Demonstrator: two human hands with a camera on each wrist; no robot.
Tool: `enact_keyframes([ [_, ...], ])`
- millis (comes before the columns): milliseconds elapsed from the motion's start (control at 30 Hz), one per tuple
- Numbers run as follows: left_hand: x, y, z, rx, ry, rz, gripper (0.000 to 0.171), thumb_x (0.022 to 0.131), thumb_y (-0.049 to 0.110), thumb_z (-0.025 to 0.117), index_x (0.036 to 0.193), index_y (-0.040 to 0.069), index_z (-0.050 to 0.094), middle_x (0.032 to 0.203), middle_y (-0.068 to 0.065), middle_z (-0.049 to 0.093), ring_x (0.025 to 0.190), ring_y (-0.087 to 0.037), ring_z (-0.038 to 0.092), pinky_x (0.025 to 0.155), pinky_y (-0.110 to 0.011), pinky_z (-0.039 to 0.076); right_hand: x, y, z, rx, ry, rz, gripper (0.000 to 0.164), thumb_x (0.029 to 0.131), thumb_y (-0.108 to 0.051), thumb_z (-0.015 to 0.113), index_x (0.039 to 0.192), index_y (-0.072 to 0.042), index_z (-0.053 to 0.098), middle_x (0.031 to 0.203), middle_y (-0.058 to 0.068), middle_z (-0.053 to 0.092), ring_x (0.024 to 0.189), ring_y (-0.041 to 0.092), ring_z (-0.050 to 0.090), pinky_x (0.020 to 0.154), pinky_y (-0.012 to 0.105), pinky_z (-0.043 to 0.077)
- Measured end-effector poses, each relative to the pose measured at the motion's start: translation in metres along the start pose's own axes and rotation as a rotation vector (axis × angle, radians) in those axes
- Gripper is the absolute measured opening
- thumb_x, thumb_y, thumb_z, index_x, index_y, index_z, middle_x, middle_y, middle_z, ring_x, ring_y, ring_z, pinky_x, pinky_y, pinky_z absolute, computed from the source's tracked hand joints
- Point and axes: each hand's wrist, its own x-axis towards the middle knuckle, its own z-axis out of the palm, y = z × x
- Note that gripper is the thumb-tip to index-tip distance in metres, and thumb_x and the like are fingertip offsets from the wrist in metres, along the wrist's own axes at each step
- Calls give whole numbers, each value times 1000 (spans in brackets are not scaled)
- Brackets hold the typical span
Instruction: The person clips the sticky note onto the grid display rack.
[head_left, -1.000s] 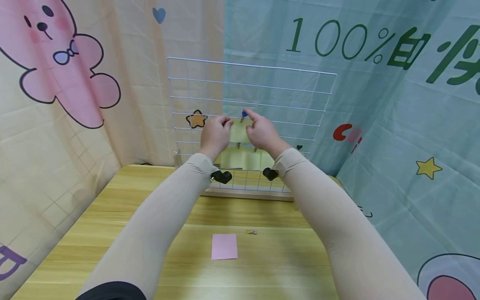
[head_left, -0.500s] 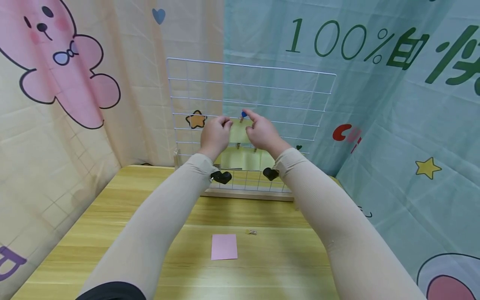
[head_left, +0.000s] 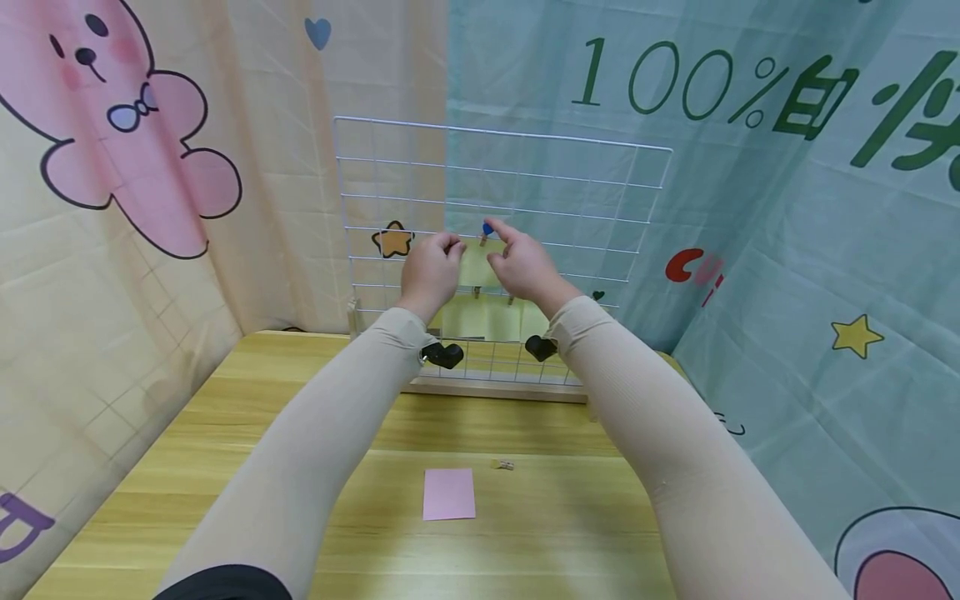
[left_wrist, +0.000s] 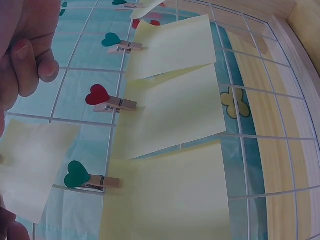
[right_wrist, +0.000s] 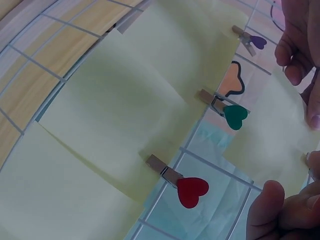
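Observation:
Both hands are at a white wire grid rack (head_left: 502, 132). My left hand (head_left: 431, 271) pinches the left edge of a pale yellow sticky note (head_left: 474, 267) with thumb and index finger. At the note's top, a wooden clothespin with a blue heart (head_left: 488, 228) grips it to a wire. My right hand (head_left: 528, 267) touches that heart with its straight index fingertip, the thumb apart below. Underneath hangs a row of yellow notes (left_wrist: 170, 105), overlapping at their edges. Clothespins with a red heart (right_wrist: 192, 192), a green heart (right_wrist: 235, 117) and a purple heart (right_wrist: 258, 42) hold them.
On the wooden table (head_left: 360, 550) in front of the rack lie a pink sticky note (head_left: 449, 494) and a small clothespin (head_left: 506, 465). The rack stands in a wooden base (head_left: 495, 389). Printed curtains (head_left: 780, 275) close off the back and sides.
My right thumb has shifted slightly left, toward the note. The left hand, the note and the blue-heart clothespin stay in place.

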Motion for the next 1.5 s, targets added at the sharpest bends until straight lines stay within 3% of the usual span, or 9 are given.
enact_keyframes([
  [467, -5, 1, -1, -19, -21, -17, 31, 110, 34, 57, 124, 10, 72, 117, -7, 75, 89, -22, 68, 72, -35, 56, -5, 0, -3, 51, -38, -23, 70, 108, -18, 57, 169, -30, 25, 57, -4, 38, 45, 12, 37, 48, 28, 40],
  [1033, -6, -3, -5, -25, -41, -36, 34, 109, 35, 58, 131, 11, 69, 117, -6, 73, 97, -22, 68, 80, -37, 59, -9, 2, -3, 36, -44, -55, 76, 106, -15, 57, 170, -27, 18, 55, -5, 37, 44, 11, 36, 49, 29, 41],
  [1267, -11, -6, -13, -29, -21, 2, 32, 110, 34, 58, 129, 12, 70, 113, -4, 72, 92, -21, 67, 76, -36, 55, -16, 3, -6, 40, -44, -55, 77, 107, -17, 58, 170, -35, 16, 58, -4, 40, 46, 13, 40, 52, 30, 43],
  [1500, -19, -15, -26, 10, -24, 61, 32, 109, 34, 58, 130, 13, 70, 112, -3, 72, 92, -21, 68, 80, -38, 55, -29, 10, -8, 56, -39, -95, 76, 107, -17, 58, 170, -33, 19, 58, -2, 43, 49, 17, 42, 54, 34, 44],
])
